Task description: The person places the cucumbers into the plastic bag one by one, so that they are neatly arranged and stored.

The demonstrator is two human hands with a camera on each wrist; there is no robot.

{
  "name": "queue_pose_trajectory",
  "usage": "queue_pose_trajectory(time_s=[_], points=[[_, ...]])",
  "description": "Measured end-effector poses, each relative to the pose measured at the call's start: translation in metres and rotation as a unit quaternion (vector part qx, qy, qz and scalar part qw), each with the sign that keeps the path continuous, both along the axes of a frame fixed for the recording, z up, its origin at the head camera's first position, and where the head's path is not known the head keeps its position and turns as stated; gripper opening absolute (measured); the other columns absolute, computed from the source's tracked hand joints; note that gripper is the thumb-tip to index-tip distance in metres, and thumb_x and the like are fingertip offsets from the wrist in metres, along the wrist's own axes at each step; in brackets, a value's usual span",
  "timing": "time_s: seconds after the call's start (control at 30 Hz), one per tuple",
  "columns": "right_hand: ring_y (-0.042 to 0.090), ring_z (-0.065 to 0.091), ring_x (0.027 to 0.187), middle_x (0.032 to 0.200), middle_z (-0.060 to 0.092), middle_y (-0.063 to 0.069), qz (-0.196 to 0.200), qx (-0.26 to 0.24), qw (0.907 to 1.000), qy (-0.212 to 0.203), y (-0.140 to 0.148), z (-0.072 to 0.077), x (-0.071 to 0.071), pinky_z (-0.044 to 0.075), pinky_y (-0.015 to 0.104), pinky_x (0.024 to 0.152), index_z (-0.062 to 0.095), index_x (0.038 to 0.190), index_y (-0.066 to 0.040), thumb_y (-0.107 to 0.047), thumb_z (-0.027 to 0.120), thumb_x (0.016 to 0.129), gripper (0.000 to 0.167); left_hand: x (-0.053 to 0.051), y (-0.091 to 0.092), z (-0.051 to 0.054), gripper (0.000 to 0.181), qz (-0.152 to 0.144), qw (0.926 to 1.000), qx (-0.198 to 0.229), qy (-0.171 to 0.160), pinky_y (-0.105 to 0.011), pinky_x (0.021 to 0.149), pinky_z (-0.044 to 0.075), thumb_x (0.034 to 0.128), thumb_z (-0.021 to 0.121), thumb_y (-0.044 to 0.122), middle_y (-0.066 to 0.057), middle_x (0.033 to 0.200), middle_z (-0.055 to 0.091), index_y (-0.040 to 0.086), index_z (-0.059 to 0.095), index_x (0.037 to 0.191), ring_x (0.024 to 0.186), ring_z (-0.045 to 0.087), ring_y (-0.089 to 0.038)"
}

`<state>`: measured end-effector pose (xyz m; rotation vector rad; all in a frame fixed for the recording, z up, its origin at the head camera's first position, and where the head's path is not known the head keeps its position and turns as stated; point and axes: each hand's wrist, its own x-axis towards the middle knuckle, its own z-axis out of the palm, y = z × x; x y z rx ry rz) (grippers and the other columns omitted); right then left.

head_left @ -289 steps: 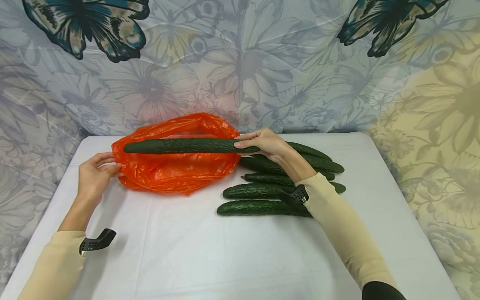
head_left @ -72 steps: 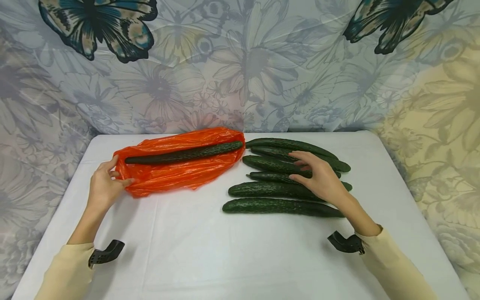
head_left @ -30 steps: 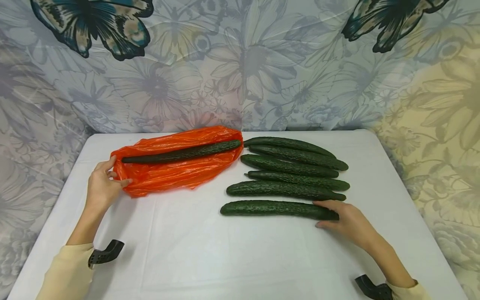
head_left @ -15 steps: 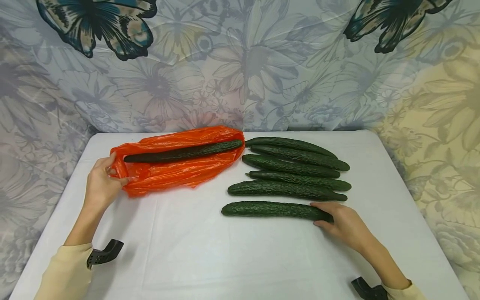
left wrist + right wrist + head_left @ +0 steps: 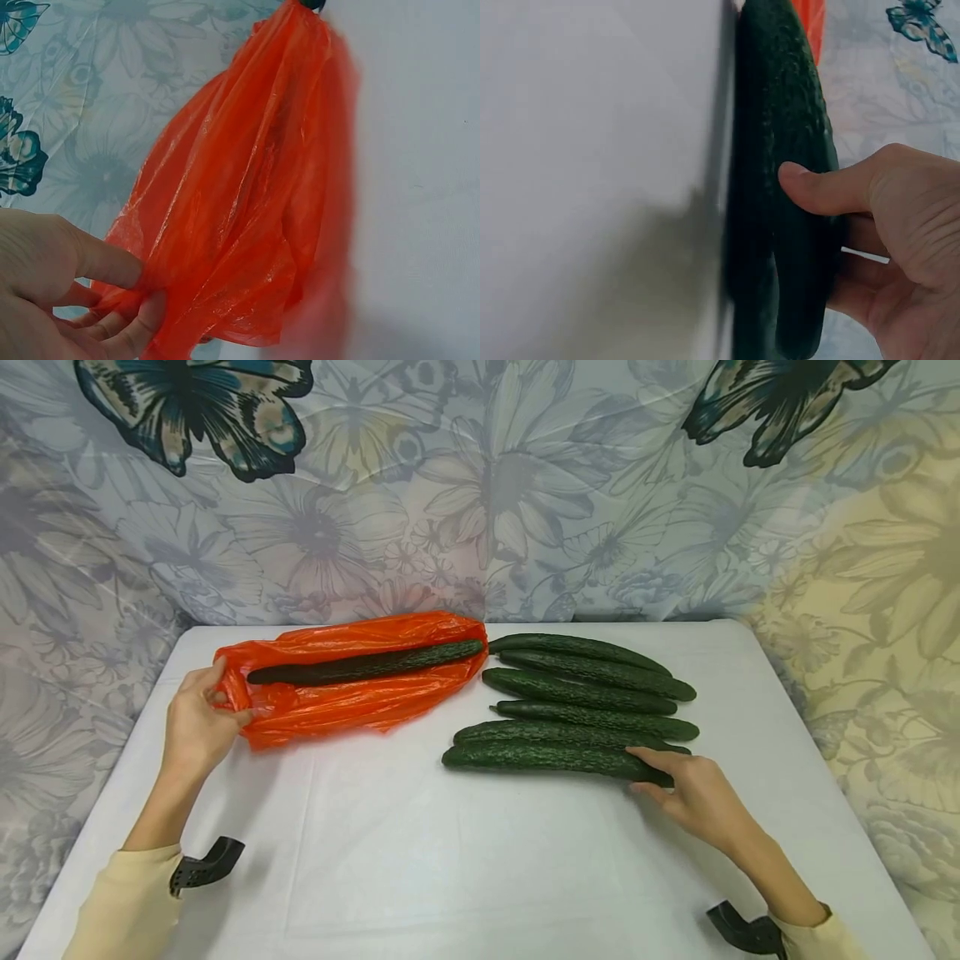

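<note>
My left hand pinches the left end of a red plastic bag, thumb and fingers on the film, as the left wrist view also shows. A dark green cucumber lies lengthwise in the bag. At the right, my right hand grips the right end of the front cucumber between thumb and fingers. That cucumber appears raised a little and partly covers the one behind it. In the right wrist view the thumb of my hand presses on the cucumber.
Several more cucumbers lie side by side behind the held one, the rearmost touching or close to the bag's right edge. The white-covered table ends at a floral cloth backdrop with butterflies.
Earlier my right hand hovered over the row; it then took hold of the front cucumber, which has now moved back against its neighbour. My left hand has drawn the bag's end slightly left.
</note>
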<state>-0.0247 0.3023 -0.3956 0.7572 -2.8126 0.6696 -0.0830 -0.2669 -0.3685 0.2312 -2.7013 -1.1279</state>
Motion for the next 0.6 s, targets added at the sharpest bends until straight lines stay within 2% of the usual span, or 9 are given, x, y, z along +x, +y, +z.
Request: queue_pose_trajectory(time_s=[0.07, 0.13, 0.23, 0.33, 0.43, 0.5, 0.6], points=[[-0.012, 0.008, 0.045, 0.057, 0.056, -0.009, -0.003, 0.001, 1.0000, -0.002, 0.000, 0.007, -0.004, 0.025, 0.016, 0.040, 0.068, 0.120, -0.001, -0.002, 0.082, 0.072, 0.050, 0.000, 0.000, 0.001, 0.083, 0.000, 1.0000, -0.002, -0.003, 0.000, 0.058, 0.038, 0.0741, 0.072, -0.016, -0.028, 0.134, 0.045, -0.009, 0.033, 0.147, 0.096, 0.049, -0.032], [-0.011, 0.008, 0.043, 0.047, 0.037, -0.018, -0.007, 0.001, 1.0000, 0.000, 0.000, 0.013, -0.009, 0.024, 0.016, 0.038, 0.068, 0.121, -0.002, -0.003, 0.082, 0.073, 0.050, 0.001, 0.001, 0.003, 0.083, -0.002, 1.0000, -0.001, -0.001, 0.000, 0.059, 0.038, 0.0738, 0.072, -0.016, -0.028, 0.134, 0.045, -0.009, 0.033, 0.146, 0.095, 0.050, -0.030], [-0.010, 0.009, 0.041, 0.042, 0.027, -0.021, -0.010, -0.004, 0.9999, 0.006, 0.000, 0.021, -0.018, 0.023, 0.017, 0.038, 0.068, 0.122, -0.002, -0.004, 0.083, 0.073, 0.050, 0.003, 0.001, 0.006, 0.082, -0.002, 0.9999, -0.008, 0.006, 0.000, 0.061, 0.037, 0.0726, 0.073, -0.016, -0.027, 0.133, 0.047, -0.009, 0.035, 0.145, 0.090, 0.050, -0.021], [-0.010, 0.009, 0.040, 0.041, 0.026, -0.020, -0.016, -0.004, 0.9997, 0.020, -0.001, 0.028, -0.027, 0.022, 0.018, 0.037, 0.068, 0.122, -0.003, -0.005, 0.083, 0.074, 0.050, 0.003, 0.001, 0.007, 0.082, -0.003, 0.9999, -0.006, 0.014, 0.000, 0.061, 0.037, 0.0718, 0.073, -0.017, -0.027, 0.133, 0.047, -0.009, 0.036, 0.145, 0.086, 0.047, -0.007], [-0.009, 0.010, 0.039, 0.040, 0.027, -0.018, -0.018, -0.002, 0.9994, 0.028, -0.003, 0.032, -0.038, 0.023, 0.020, 0.037, 0.068, 0.122, -0.002, -0.007, 0.083, 0.075, 0.050, 0.004, 0.001, 0.008, 0.083, -0.005, 0.9998, -0.003, 0.017, 0.000, 0.061, 0.038, 0.0717, 0.073, -0.018, -0.027, 0.132, 0.047, -0.009, 0.036, 0.145, 0.083, 0.044, 0.000], [-0.008, 0.011, 0.037, 0.039, 0.027, -0.017, -0.020, -0.004, 0.9995, 0.024, -0.007, 0.036, -0.045, 0.024, 0.022, 0.037, 0.067, 0.123, -0.002, -0.007, 0.082, 0.076, 0.049, 0.005, 0.001, 0.008, 0.083, -0.006, 0.9999, 0.000, 0.016, 0.000, 0.061, 0.038, 0.0720, 0.072, -0.019, -0.027, 0.133, 0.046, -0.009, 0.035, 0.146, 0.085, 0.048, -0.007], [-0.005, 0.014, 0.035, 0.038, 0.028, -0.016, -0.018, -0.009, 0.9997, 0.012, -0.013, 0.040, -0.059, 0.024, 0.023, 0.037, 0.066, 0.124, -0.002, -0.008, 0.080, 0.079, 0.047, 0.005, 0.001, 0.008, 0.084, -0.007, 0.9999, 0.003, 0.011, 0.000, 0.060, 0.039, 0.0726, 0.072, -0.020, -0.027, 0.136, 0.045, -0.008, 0.034, 0.146, 0.091, 0.052, -0.024]])
